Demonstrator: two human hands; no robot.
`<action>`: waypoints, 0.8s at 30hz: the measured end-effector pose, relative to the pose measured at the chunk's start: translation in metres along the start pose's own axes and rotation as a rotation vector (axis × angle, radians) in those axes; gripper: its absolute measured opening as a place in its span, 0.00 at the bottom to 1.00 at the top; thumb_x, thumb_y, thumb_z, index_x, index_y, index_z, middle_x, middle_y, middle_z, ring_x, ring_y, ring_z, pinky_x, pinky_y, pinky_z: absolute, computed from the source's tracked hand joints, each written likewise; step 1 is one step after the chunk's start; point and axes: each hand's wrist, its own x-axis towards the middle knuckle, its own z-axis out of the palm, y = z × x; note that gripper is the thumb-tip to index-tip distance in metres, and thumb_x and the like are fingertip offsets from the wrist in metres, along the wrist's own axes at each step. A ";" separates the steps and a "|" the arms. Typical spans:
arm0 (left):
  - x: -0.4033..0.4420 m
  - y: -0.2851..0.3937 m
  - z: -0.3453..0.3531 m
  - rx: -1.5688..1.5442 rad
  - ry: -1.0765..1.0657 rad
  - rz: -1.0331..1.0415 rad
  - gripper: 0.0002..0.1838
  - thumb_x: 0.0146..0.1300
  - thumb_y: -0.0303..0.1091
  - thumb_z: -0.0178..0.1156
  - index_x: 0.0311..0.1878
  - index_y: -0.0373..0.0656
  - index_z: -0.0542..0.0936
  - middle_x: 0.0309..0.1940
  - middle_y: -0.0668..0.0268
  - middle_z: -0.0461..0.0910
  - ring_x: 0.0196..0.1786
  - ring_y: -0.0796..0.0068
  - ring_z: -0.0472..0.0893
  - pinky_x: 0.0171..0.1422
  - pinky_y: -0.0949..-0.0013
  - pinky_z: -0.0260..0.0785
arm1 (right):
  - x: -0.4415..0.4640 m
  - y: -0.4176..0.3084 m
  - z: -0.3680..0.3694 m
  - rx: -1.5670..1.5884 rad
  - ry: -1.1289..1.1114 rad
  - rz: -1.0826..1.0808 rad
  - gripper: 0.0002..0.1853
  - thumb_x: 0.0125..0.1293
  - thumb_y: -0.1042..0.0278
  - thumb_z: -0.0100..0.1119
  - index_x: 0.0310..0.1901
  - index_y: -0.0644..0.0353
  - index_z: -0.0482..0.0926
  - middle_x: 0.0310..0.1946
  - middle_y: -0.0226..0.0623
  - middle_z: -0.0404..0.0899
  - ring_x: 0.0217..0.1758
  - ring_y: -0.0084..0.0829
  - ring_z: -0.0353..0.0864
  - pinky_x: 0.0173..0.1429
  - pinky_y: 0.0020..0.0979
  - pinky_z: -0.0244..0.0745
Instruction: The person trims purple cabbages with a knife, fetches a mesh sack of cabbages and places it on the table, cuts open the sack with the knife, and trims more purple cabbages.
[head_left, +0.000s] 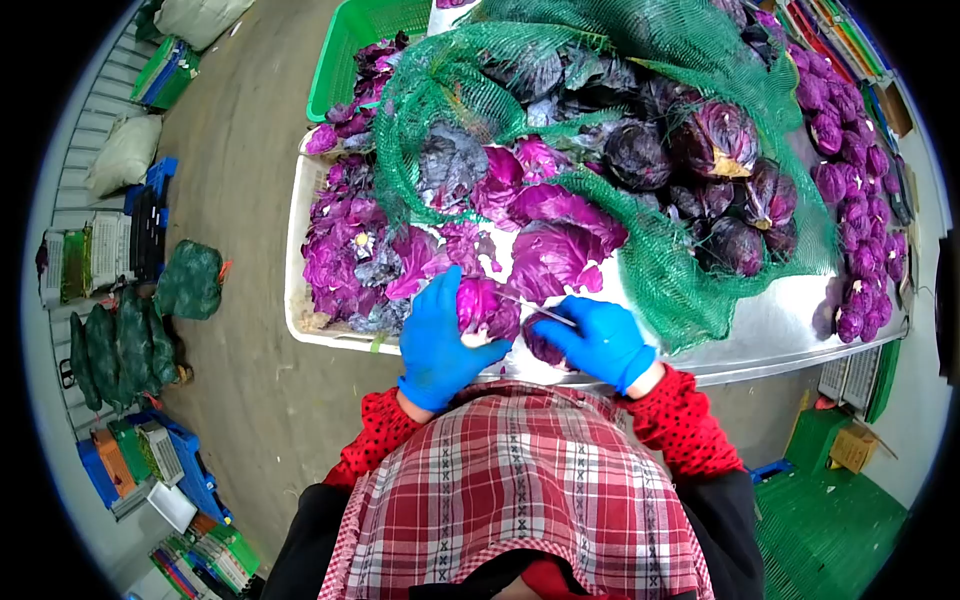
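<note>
My left hand [436, 345], in a blue glove, grips a peeled red cabbage [487, 308] from its left side, thumb below and fingers along it. My right hand [598, 342], also gloved in blue, is closed on a knife [548, 314]; the handle is hidden in the fist. Its thin blade points left and reaches the cabbage. Under the blade, beside my right fingers, sits another dark purple cabbage piece [540, 345], partly hidden. Loose purple leaves [560, 255] lie on the metal table [760, 330] just beyond both hands.
A white crate [297, 290] full of torn leaves stands at the left, with a green crate [345, 40] behind it. Green netting [690, 310] spreads around untrimmed dark cabbages [735, 245]. Trimmed red cabbages [858, 210] line the table's right end. Filled net sacks [130, 340] stand on the floor.
</note>
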 end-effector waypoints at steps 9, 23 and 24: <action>-0.017 -0.021 -0.018 -0.150 -0.063 0.092 0.57 0.39 0.46 0.80 0.72 0.41 0.61 0.67 0.50 0.64 0.68 0.50 0.67 0.71 0.54 0.62 | 0.065 0.047 0.055 0.336 0.335 0.078 0.10 0.63 0.60 0.61 0.35 0.58 0.83 0.25 0.45 0.81 0.28 0.49 0.81 0.33 0.42 0.75; -0.040 -0.072 -0.038 -0.859 -0.106 -0.361 0.43 0.51 0.32 0.72 0.71 0.40 0.64 0.66 0.59 0.67 0.68 0.64 0.66 0.74 0.63 0.56 | 0.074 0.049 0.068 -0.080 0.456 -0.078 0.10 0.62 0.60 0.62 0.37 0.57 0.82 0.34 0.46 0.82 0.35 0.48 0.83 0.37 0.43 0.77; -0.047 -0.075 -0.041 -0.898 -0.095 -0.427 0.43 0.51 0.32 0.72 0.71 0.40 0.63 0.66 0.59 0.68 0.68 0.64 0.67 0.74 0.63 0.57 | 0.076 0.058 0.078 -0.119 0.450 -0.046 0.08 0.61 0.61 0.61 0.37 0.56 0.81 0.33 0.46 0.82 0.34 0.49 0.83 0.36 0.44 0.77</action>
